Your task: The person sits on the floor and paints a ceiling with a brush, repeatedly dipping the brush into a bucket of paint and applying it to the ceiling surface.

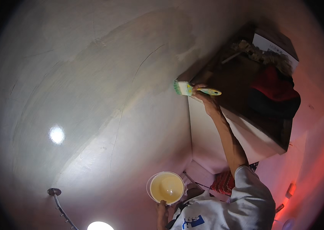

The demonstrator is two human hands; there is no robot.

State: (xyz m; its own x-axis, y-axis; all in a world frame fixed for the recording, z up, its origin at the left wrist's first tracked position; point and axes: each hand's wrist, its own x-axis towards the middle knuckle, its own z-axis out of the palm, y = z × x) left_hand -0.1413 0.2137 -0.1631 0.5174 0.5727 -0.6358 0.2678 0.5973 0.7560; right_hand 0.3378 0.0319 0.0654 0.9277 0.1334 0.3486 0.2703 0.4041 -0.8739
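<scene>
My right hand is closed around a wide flat paintbrush with green bristles, a pale ferrule and a yellow-green handle. The arm is raised, and the bristles are at the wall beside the front corner of a shelf; whether they touch it I cannot tell. Low in the view, my left hand grips the rim of a white bucket with a thin handle. Shiny, pale yellowish liquid lies inside it. A large darker, damp-looking patch and several thin cracks mark the wall.
On the dark shelf to the right lie a red and black cloth bundle, crumpled brownish material and a white box. A metal rail juts from the wall at lower left, near a bright lamp. Red patterned cloth hangs below the shelf.
</scene>
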